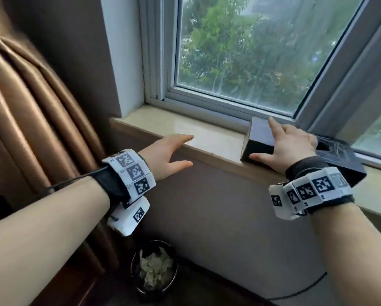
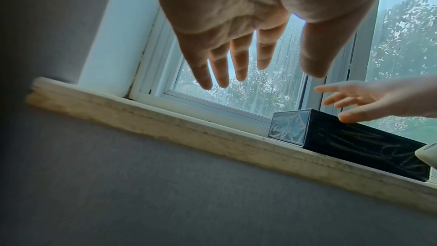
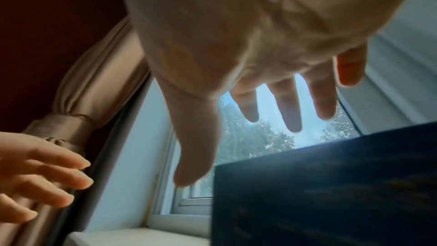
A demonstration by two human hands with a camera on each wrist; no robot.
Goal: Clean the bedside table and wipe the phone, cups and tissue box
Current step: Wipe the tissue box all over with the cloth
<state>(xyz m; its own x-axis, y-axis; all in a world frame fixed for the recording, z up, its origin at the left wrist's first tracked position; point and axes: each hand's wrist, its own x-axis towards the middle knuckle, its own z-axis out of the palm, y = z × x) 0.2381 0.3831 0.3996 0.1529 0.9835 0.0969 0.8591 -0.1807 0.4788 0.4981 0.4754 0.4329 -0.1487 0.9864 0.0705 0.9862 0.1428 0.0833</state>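
A dark patterned tissue box (image 1: pixel 342 160) (image 2: pixel 354 141) (image 3: pixel 331 184) lies on the pale stone window sill (image 1: pixel 163 124), towards its right. My right hand (image 1: pixel 261 138) (image 3: pixel 238 152) is spread over the box's left end, fingers straight above the top and the thumb by its front face. Whether it touches the box is unclear. My left hand (image 1: pixel 186 150) (image 2: pixel 262 74) is open and empty, held at the sill's front edge to the left of the box. No phone, cups or cloth are in view.
A brown curtain (image 1: pixel 30 118) hangs at the left. Below the sill, a dark waste bin (image 1: pixel 154 270) with crumpled paper stands on the floor beside a black cable (image 1: pixel 306 288). The window pane (image 1: pixel 240 51) is just behind the box.
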